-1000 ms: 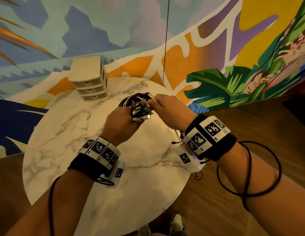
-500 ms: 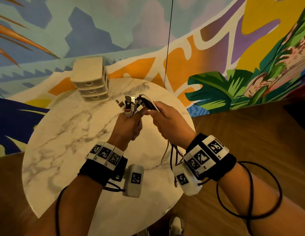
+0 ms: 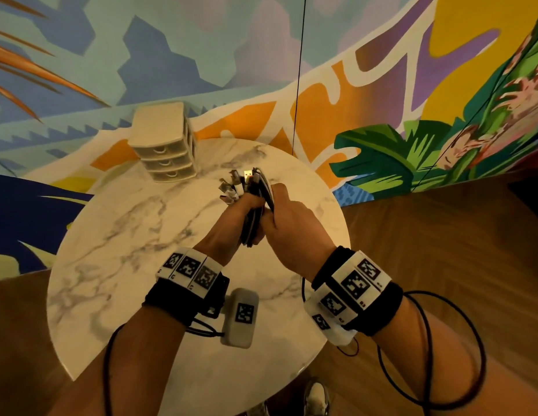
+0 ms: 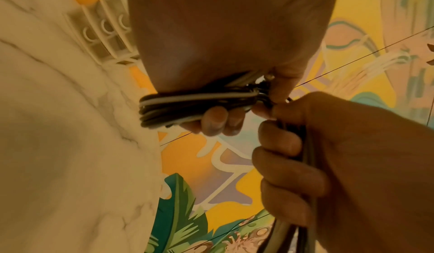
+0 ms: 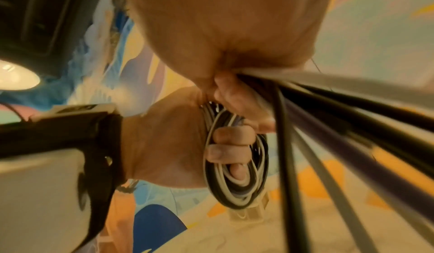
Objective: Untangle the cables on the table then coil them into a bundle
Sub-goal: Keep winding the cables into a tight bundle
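While the right hand grips the loose cable lengths, the left hand clutches the coiled cables above the table; coiling seems underway, so another wrap likely comes next.

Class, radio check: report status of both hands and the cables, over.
Left hand grips the coiled cables. Right hand grips the loose strands feeding the coil. Bundle held above the table; drawer unit stands apart.
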